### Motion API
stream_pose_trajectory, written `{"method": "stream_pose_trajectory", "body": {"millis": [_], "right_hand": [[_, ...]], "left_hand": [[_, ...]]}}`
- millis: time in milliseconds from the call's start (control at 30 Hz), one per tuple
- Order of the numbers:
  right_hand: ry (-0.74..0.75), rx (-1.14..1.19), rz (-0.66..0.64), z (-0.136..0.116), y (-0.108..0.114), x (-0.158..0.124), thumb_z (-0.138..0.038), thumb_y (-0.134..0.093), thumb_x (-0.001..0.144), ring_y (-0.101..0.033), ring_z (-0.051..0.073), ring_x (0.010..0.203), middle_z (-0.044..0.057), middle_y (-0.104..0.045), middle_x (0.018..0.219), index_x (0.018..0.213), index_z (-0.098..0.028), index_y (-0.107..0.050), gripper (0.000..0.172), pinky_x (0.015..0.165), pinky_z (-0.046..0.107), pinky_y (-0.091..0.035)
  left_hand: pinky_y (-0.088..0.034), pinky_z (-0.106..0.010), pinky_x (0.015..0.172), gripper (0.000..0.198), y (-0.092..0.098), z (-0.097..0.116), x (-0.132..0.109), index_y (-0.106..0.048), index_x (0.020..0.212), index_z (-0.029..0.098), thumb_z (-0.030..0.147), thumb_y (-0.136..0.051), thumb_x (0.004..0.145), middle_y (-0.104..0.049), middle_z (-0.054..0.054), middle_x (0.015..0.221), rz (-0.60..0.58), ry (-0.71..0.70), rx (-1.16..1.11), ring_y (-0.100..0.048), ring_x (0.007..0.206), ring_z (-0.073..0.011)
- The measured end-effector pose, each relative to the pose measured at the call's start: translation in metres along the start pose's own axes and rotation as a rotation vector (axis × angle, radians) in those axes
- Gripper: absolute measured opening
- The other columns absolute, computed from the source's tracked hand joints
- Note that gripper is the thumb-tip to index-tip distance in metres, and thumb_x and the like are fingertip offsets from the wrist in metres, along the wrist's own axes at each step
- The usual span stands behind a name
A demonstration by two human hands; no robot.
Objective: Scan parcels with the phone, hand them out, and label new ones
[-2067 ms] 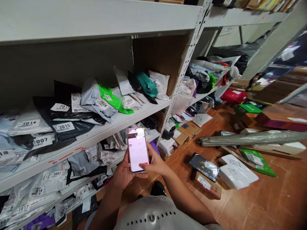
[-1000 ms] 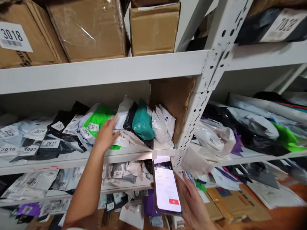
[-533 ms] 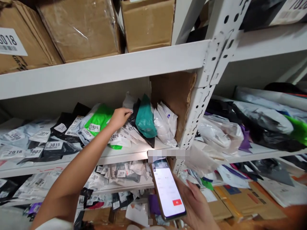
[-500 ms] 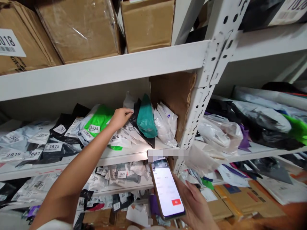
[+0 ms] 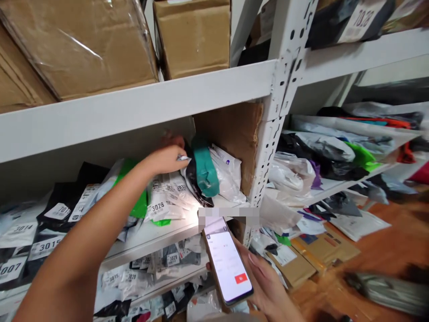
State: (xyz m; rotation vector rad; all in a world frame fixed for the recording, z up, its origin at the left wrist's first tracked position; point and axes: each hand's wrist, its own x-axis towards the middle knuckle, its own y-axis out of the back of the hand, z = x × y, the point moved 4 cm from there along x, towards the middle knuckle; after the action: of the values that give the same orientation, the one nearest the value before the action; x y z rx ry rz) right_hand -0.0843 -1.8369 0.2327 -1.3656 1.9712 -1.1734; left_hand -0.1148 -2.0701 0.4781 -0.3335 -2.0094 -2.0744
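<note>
My left hand point(image 5: 167, 158) reaches into the middle shelf, its fingers pinched on the edge of a black mailer bag point(image 5: 191, 174); part of the hand is blurred. Touching that bag on the right is a teal mailer bag point(image 5: 207, 172), with white mailer bags point(image 5: 229, 174) beyond it. Below my left hand lie white packets point(image 5: 161, 203) with number labels such as 3028. My right hand point(image 5: 264, 277) is closed round a phone point(image 5: 228, 264), screen up, with a light shining from its top end toward the shelf.
Cardboard boxes point(image 5: 194, 38) stand on the shelf above. A white perforated post point(image 5: 271, 147) divides this rack from the right one, which holds piled bags point(image 5: 321, 147). Labelled packets point(image 5: 134, 279) fill the lower shelf. Flat cartons point(image 5: 321, 246) lie low at the right.
The view has swung to the right. My left hand has gone deeper among the bags, and the black and teal bags have shifted. The phone stays in my right hand.
</note>
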Motion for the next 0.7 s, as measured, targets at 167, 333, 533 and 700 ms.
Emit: {"method": "stream_pose_trajectory", "body": {"millis": [167,333,533,700], "right_hand": [[0.037,0.008,0.018,-0.003,0.006,-0.005,-0.043,-0.080,0.069,-0.072,0.032,0.099,0.011,-0.073,0.114,0.120,-0.026,-0.060,0.057,0.087,0.047,-0.052],[0.058,0.033,0.041,-0.007,0.006,-0.007,-0.035,-0.083,0.065,-0.072,0.030,0.101,0.010,-0.073,0.116,0.119,-0.023,-0.061,0.059,0.091,0.044,-0.052],[-0.015,0.058,-0.125,-0.007,-0.010,-0.005,-0.036,-0.086,0.058,-0.066,0.030,0.113,0.012,-0.068,0.125,0.131,-0.022,-0.054,0.081,0.102,0.046,-0.045],[-0.097,0.115,-0.207,0.002,-0.016,0.002,-0.033,-0.087,0.049,-0.066,0.032,0.111,0.008,-0.068,0.123,0.134,-0.028,-0.049,0.093,0.099,0.050,-0.046]], "left_hand": [[-0.044,-0.030,0.093,0.032,0.001,-0.025,-0.018,-0.070,0.071,0.018,0.031,-0.042,0.081,-0.070,-0.005,0.100,-0.302,-0.096,-0.293,-0.061,0.094,-0.0199],[-0.046,-0.034,0.091,0.030,-0.006,-0.026,-0.019,-0.072,0.080,0.017,0.037,-0.049,0.082,-0.065,-0.006,0.100,-0.341,-0.006,-0.474,-0.060,0.092,-0.0190],[-0.044,-0.031,0.095,0.034,-0.008,-0.018,-0.005,-0.076,0.102,0.020,0.032,-0.055,0.079,-0.057,-0.006,0.114,-0.324,-0.193,-0.333,-0.057,0.099,-0.0170],[-0.044,-0.031,0.097,0.035,-0.015,-0.019,-0.018,-0.068,0.112,0.021,0.029,-0.045,0.087,-0.064,-0.008,0.117,-0.298,-0.210,-0.249,-0.060,0.104,-0.0186]]}}
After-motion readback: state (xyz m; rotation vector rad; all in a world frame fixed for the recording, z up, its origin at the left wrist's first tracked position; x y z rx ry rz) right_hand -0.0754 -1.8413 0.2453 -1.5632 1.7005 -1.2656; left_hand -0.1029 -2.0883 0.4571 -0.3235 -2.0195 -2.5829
